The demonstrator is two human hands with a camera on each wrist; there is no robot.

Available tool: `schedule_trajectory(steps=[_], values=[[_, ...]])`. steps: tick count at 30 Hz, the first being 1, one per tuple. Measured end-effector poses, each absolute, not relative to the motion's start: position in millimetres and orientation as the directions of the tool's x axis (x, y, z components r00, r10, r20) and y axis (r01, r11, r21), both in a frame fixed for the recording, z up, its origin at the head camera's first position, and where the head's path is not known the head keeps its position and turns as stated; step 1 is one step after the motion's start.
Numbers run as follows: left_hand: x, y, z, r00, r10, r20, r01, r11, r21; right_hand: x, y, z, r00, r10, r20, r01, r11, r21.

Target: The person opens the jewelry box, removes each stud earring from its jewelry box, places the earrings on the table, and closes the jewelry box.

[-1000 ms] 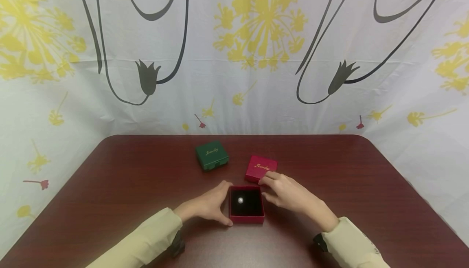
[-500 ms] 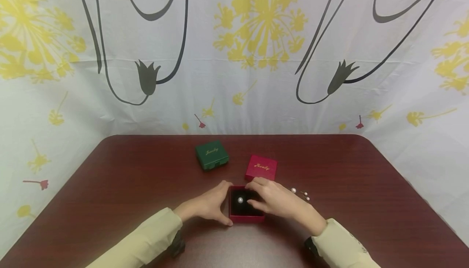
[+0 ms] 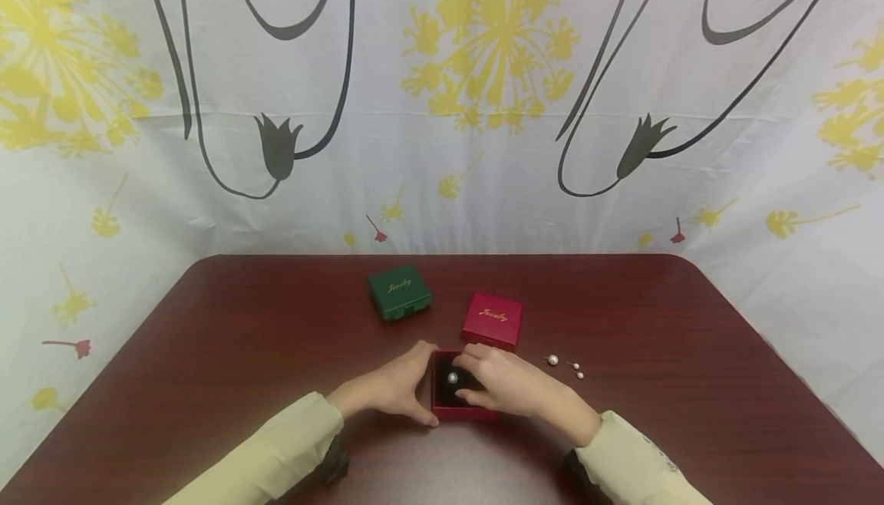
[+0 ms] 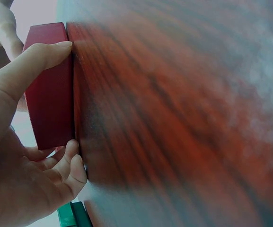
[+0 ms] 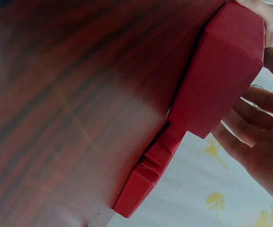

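Note:
A red jewelry box (image 3: 466, 414) with a black lining stands uncovered in the middle of the table, a round white pearl (image 3: 453, 377) inside toward the left. My left hand (image 3: 394, 382) holds the box from its left side. In the left wrist view its thumb (image 4: 51, 54) presses one outer wall and the other fingers lie at the opposite end. My right hand (image 3: 507, 382) reaches over the right side, fingertips above the lining and close to the pearl. A thin metal loop (image 5: 259, 87) shows by its fingers in the right wrist view.
Just behind the box lies a flat red case (image 3: 492, 321) printed "Jewelry". A green case (image 3: 400, 292) with similar lettering sits further back left. Several small pearl pins, including a larger pearl pin (image 3: 552, 360), lie on the table (image 3: 656, 397) to the right.
My right hand has moved left and toward me, from the box's right edge to over its inside. The pearl pins on the right have come into sight. My left hand stays still.

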State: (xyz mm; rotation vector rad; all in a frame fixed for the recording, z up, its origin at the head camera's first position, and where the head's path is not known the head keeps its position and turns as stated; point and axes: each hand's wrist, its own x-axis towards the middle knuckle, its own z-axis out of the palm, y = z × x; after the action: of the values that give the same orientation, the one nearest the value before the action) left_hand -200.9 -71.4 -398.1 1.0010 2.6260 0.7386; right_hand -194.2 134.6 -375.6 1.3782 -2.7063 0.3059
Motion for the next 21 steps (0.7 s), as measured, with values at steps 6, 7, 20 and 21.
schedule_trajectory(steps=[6, 7, 20, 21], values=[[-200.9, -71.5, -398.0, -0.738, 0.673, -0.041, 0.557, 0.643, 0.526, -194.1, 129.4, -374.7, -0.585, -0.797, 0.152, -0.811, 0.578, -0.09], [-200.8, -71.5, -397.9, -0.739, 0.673, -0.042, 0.556, 0.644, 0.525, -194.0, 128.7, -374.6, -0.582, -0.799, 0.152, -0.812, 0.578, -0.076], [-199.9, -71.3, -396.9, -0.741, 0.67, -0.043, 0.552, 0.644, 0.53, -195.6, 121.2, -375.9, -0.543, -0.824, 0.159, -0.836, 0.549, -0.012], [-200.0, -71.3, -396.8, -0.741, 0.671, -0.041, 0.552, 0.642, 0.531, -195.7, 120.9, -375.9, -0.539, -0.826, 0.163, -0.838, 0.545, -0.01]])
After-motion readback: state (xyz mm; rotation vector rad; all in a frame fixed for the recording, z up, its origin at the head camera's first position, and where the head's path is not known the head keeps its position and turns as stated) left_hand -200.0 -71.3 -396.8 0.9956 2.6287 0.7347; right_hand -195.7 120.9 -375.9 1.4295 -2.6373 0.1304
